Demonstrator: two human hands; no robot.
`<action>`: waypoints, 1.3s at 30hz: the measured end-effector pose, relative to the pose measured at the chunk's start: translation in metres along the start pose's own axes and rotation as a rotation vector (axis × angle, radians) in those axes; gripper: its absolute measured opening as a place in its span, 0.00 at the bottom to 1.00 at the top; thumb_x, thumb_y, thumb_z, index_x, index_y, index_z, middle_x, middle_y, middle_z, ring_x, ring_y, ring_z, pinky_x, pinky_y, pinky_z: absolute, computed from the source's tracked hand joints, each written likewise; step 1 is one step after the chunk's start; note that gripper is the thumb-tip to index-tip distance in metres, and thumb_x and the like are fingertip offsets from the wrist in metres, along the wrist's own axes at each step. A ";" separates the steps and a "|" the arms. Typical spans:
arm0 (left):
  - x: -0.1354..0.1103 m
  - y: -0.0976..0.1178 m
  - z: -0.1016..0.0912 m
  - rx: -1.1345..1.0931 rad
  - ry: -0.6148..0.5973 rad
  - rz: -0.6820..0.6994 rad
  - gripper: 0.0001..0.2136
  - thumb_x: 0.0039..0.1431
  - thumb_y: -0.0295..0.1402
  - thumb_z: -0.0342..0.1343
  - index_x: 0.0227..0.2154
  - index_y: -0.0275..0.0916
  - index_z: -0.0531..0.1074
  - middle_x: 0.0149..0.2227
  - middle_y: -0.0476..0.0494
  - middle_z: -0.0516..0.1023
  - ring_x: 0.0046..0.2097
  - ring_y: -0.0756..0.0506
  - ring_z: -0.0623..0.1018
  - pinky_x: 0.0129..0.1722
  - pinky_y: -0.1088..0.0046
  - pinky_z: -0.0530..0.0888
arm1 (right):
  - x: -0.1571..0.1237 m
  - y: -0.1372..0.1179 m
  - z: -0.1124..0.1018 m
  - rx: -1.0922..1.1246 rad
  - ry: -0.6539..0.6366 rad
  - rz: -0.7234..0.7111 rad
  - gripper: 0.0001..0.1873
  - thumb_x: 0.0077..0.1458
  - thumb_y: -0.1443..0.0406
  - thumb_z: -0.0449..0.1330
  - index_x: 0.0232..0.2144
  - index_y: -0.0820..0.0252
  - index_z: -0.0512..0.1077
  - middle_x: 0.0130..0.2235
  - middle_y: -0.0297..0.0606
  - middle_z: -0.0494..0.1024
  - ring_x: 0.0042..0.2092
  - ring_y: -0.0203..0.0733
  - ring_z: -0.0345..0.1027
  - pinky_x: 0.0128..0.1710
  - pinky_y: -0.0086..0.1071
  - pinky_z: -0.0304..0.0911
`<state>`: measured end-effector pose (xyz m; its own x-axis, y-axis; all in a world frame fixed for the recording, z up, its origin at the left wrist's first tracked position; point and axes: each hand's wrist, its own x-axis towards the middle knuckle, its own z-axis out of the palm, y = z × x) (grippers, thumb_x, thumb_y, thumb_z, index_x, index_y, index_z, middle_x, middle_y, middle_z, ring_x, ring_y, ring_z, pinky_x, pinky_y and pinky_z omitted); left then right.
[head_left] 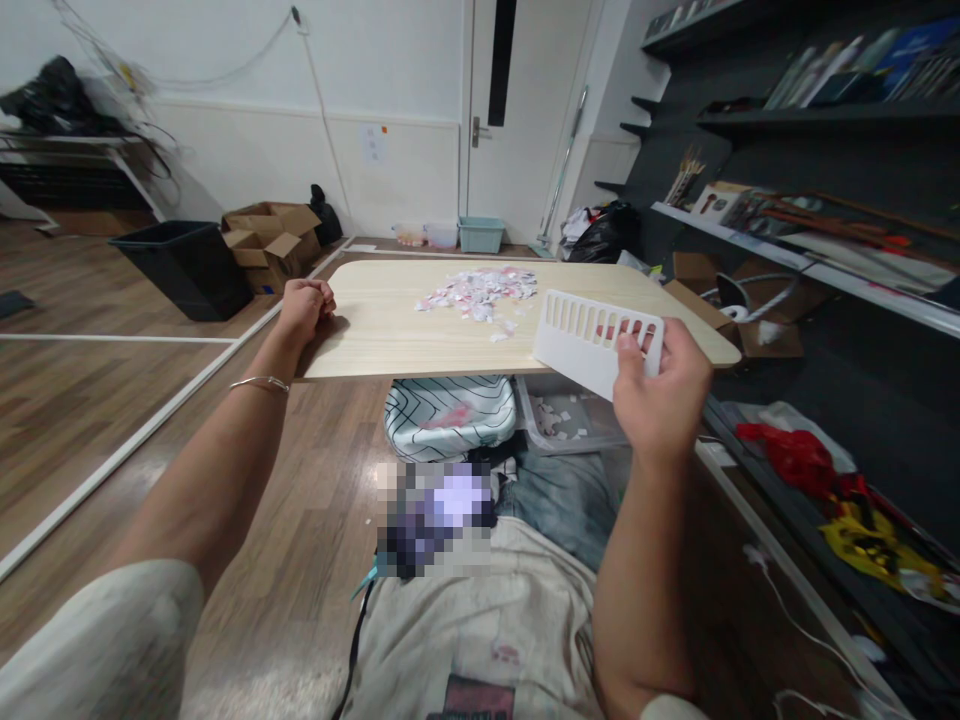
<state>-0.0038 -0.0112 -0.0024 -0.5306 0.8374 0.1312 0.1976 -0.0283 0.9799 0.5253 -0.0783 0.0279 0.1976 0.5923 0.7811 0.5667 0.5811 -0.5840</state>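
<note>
**Legible text:** none. The items below carry marks, all too small or blurred to read.

1. Paper sheet [373,143] on the wall, left of the door [517,110]. It has an orange dot at its upper corner, and any print is indistinct.
2. Dark red printed patch [480,697] on the person's shirt, well below the door. Its lettering is cut off by the picture edge.
3. Book spines [847,70] on the dark shelf, right of the door. The titles are not readable.
4. Cardboard box [270,235] on the floor, left of the door. It has a small blue mark low on its side, unreadable.
</note>
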 end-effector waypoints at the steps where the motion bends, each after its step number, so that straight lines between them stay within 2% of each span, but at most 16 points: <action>1: 0.001 0.000 0.000 -0.004 0.015 0.015 0.15 0.63 0.25 0.57 0.24 0.43 0.58 0.17 0.55 0.55 0.23 0.55 0.60 0.32 0.66 0.58 | 0.000 -0.001 -0.006 -0.017 0.001 0.004 0.12 0.73 0.50 0.66 0.43 0.49 0.76 0.41 0.47 0.87 0.41 0.57 0.84 0.48 0.51 0.82; 6: 0.002 -0.002 0.003 -0.039 0.062 0.072 0.11 0.40 0.29 0.57 0.23 0.47 0.59 0.17 0.55 0.55 0.22 0.50 0.58 0.25 0.70 0.58 | 0.002 -0.007 -0.037 -0.050 0.060 0.002 0.12 0.70 0.51 0.68 0.42 0.50 0.78 0.40 0.46 0.87 0.40 0.59 0.84 0.48 0.55 0.84; 9: 0.001 -0.003 0.004 -0.043 0.087 0.072 0.10 0.35 0.32 0.55 0.23 0.48 0.60 0.17 0.54 0.56 0.22 0.49 0.57 0.24 0.71 0.58 | 0.002 -0.012 -0.034 0.001 0.098 -0.018 0.13 0.72 0.49 0.69 0.44 0.50 0.78 0.40 0.46 0.87 0.43 0.60 0.86 0.49 0.55 0.85; 12: 0.002 -0.004 0.003 -0.027 0.088 0.068 0.10 0.38 0.31 0.55 0.25 0.48 0.59 0.18 0.54 0.56 0.22 0.49 0.58 0.24 0.70 0.58 | 0.000 -0.014 -0.009 0.114 0.127 -0.052 0.15 0.75 0.47 0.66 0.45 0.49 0.77 0.43 0.46 0.88 0.46 0.59 0.88 0.53 0.54 0.85; 15: 0.003 -0.006 0.001 -0.001 0.047 0.074 0.11 0.48 0.30 0.57 0.26 0.47 0.58 0.19 0.55 0.54 0.23 0.50 0.60 0.27 0.69 0.58 | -0.006 -0.012 0.025 0.202 0.178 -0.060 0.16 0.76 0.47 0.63 0.46 0.50 0.77 0.44 0.48 0.88 0.47 0.58 0.88 0.54 0.53 0.86; 18: 0.005 -0.008 -0.001 0.016 0.019 0.095 0.13 0.59 0.31 0.58 0.27 0.45 0.57 0.19 0.55 0.54 0.24 0.52 0.62 0.31 0.66 0.58 | -0.013 -0.005 0.052 0.198 0.140 -0.019 0.16 0.75 0.48 0.62 0.46 0.51 0.78 0.44 0.48 0.88 0.48 0.58 0.88 0.52 0.50 0.86; 20: 0.005 -0.009 -0.001 0.019 0.023 0.106 0.14 0.62 0.32 0.58 0.26 0.44 0.57 0.19 0.55 0.54 0.24 0.54 0.62 0.33 0.64 0.58 | -0.016 0.001 0.060 0.186 0.077 0.009 0.16 0.75 0.48 0.62 0.46 0.51 0.78 0.44 0.48 0.89 0.48 0.58 0.88 0.52 0.49 0.86; 23: 0.003 -0.008 -0.001 0.041 0.025 0.104 0.15 0.63 0.34 0.59 0.25 0.43 0.58 0.18 0.55 0.55 0.24 0.54 0.61 0.32 0.63 0.59 | -0.016 0.007 0.057 0.187 0.008 0.027 0.15 0.73 0.48 0.63 0.46 0.51 0.77 0.45 0.48 0.89 0.48 0.58 0.88 0.52 0.49 0.85; 26: 0.000 -0.005 0.001 0.054 0.028 0.096 0.17 0.64 0.33 0.61 0.25 0.42 0.59 0.17 0.54 0.55 0.24 0.55 0.61 0.32 0.65 0.59 | -0.011 0.005 0.042 0.159 -0.011 0.046 0.14 0.73 0.49 0.64 0.46 0.50 0.76 0.45 0.48 0.90 0.48 0.58 0.87 0.53 0.49 0.84; 32: -0.006 0.001 0.003 0.024 0.059 0.074 0.16 0.64 0.29 0.58 0.23 0.41 0.59 0.17 0.54 0.56 0.22 0.56 0.61 0.31 0.63 0.58 | -0.003 -0.003 0.012 0.070 0.095 0.051 0.13 0.71 0.49 0.66 0.44 0.50 0.76 0.43 0.48 0.89 0.45 0.59 0.86 0.52 0.52 0.83; 35: -0.007 0.001 0.004 0.027 0.043 0.082 0.15 0.64 0.30 0.57 0.24 0.41 0.59 0.17 0.55 0.55 0.22 0.57 0.61 0.31 0.63 0.58 | -0.002 -0.004 0.011 0.072 0.116 0.046 0.13 0.71 0.50 0.66 0.43 0.50 0.75 0.43 0.48 0.89 0.44 0.58 0.86 0.51 0.51 0.83; 39: -0.006 -0.001 0.004 0.011 0.063 0.098 0.15 0.64 0.30 0.57 0.24 0.42 0.58 0.17 0.55 0.55 0.22 0.57 0.60 0.31 0.63 0.57 | -0.003 -0.006 0.015 0.056 0.066 0.044 0.13 0.71 0.49 0.65 0.43 0.49 0.75 0.43 0.48 0.89 0.44 0.58 0.85 0.49 0.50 0.83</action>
<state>0.0025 -0.0143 -0.0047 -0.5592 0.7947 0.2360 0.2598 -0.1024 0.9602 0.5094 -0.0753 0.0254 0.2746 0.5811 0.7661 0.5112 0.5866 -0.6282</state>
